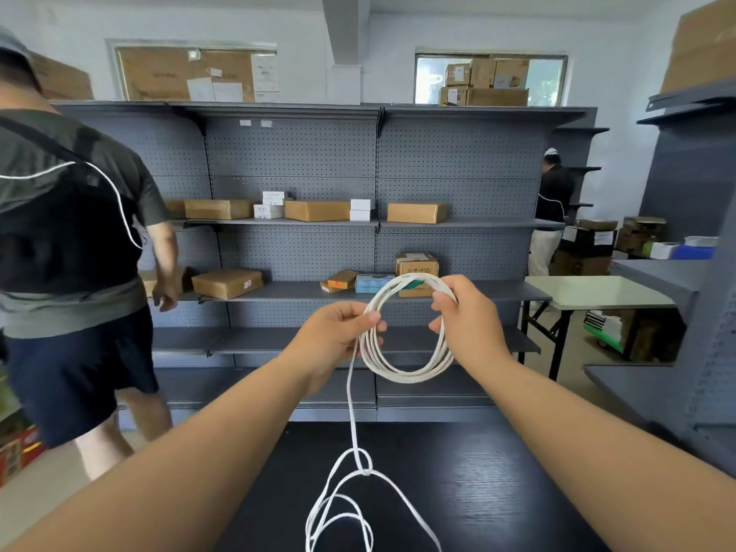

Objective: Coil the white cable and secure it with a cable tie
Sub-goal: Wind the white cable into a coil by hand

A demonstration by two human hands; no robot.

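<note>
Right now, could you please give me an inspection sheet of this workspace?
Surface: black wood-grain table.
Job's things: white cable partly coiled, held in the air; no cable tie seen.
Clutter: nothing seen.
Grippers: left hand pinches the coil's left side; right hand grips its right side.
Cables: the uncoiled tail hangs to the table, lying in loose loops with one small tangle.
Surroundings: grey pegboard shelving with cardboard boxes; person at left, another far right; folding table.

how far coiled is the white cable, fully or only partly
Only partly. The left hand and right hand hold several loops of white cable; the rest trails loose onto the black table.
</note>
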